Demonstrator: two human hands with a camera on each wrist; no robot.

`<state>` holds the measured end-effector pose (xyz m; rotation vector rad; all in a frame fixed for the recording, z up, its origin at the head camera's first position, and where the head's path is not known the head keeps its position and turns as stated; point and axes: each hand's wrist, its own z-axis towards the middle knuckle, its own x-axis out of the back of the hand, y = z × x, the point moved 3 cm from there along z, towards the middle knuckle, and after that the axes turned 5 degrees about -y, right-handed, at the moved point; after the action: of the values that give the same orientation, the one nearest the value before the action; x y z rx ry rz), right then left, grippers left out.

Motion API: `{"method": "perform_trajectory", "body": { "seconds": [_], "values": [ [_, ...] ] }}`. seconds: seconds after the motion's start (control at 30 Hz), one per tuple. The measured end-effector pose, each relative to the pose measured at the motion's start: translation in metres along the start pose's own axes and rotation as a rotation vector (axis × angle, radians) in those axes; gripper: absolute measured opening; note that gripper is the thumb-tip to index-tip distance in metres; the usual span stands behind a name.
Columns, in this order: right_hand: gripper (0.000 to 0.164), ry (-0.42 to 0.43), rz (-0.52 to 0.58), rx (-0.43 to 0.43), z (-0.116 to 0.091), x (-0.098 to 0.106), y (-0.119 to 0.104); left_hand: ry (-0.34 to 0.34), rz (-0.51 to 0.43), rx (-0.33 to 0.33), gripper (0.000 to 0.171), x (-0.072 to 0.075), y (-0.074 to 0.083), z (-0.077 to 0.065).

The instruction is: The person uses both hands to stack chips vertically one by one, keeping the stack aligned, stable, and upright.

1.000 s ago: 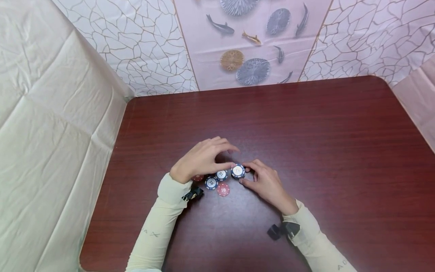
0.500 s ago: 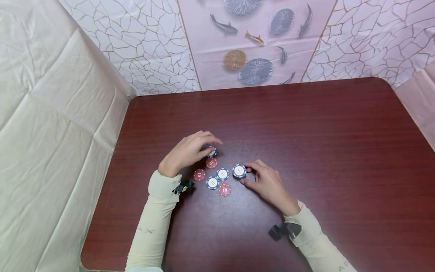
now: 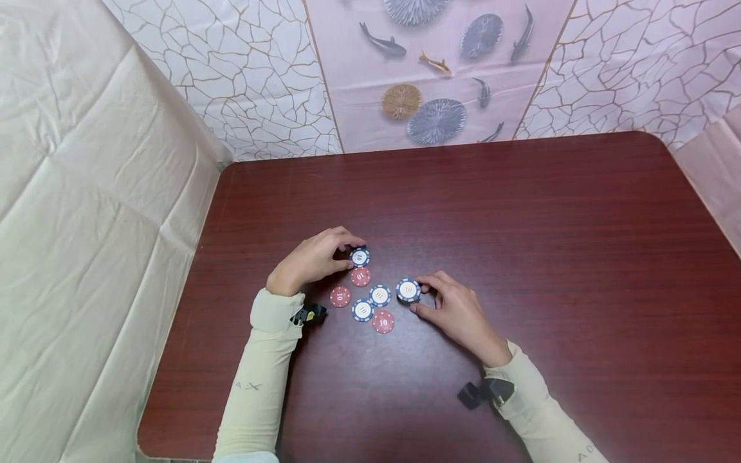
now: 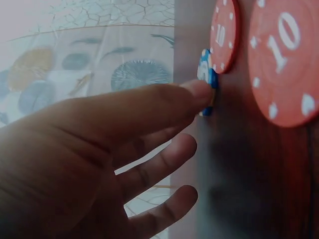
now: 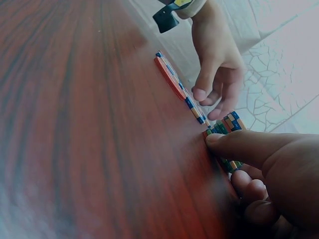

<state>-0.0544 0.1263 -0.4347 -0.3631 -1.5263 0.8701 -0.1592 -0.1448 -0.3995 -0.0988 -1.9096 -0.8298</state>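
My left hand (image 3: 312,260) pinches a blue-and-white poker chip (image 3: 359,257) at its edges, with the thumb on the near side. In the left wrist view the thumb covers part of this blue chip (image 4: 205,69). My right hand (image 3: 456,310) holds a short stack of poker chips (image 3: 408,290) between thumb and fingers, a blue one on top. Side on in the right wrist view, the stack (image 5: 233,120) has several layers, partly behind the thumb. Between the hands lie two blue chips (image 3: 379,296) and three red chips (image 3: 383,322), all marked 10.
One red chip (image 3: 361,277) lies just in front of the blue chip at my left hand. Another red chip (image 3: 340,296) is nearer the left wrist. The dark red wooden table (image 3: 521,212) meets patterned cloth (image 3: 437,119) at its far edge.
My left hand has moved from beside the stack, left and away from me, to the far blue chip, and its fingers have closed on that chip. The right hand stays at the stack.
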Motion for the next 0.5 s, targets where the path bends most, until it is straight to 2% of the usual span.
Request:
{"method": "perform_trajectory", "body": {
  "seconds": [0.17,0.5],
  "values": [
    [0.043,-0.002,-0.002,-0.002,0.0,-0.001,0.0,-0.007,-0.048,0.005,0.047,-0.003,-0.006,0.001],
    [0.042,0.003,0.005,0.004,0.0,-0.001,0.0,0.017,-0.085,-0.063,0.032,-0.005,-0.01,0.004]
  ]
}}
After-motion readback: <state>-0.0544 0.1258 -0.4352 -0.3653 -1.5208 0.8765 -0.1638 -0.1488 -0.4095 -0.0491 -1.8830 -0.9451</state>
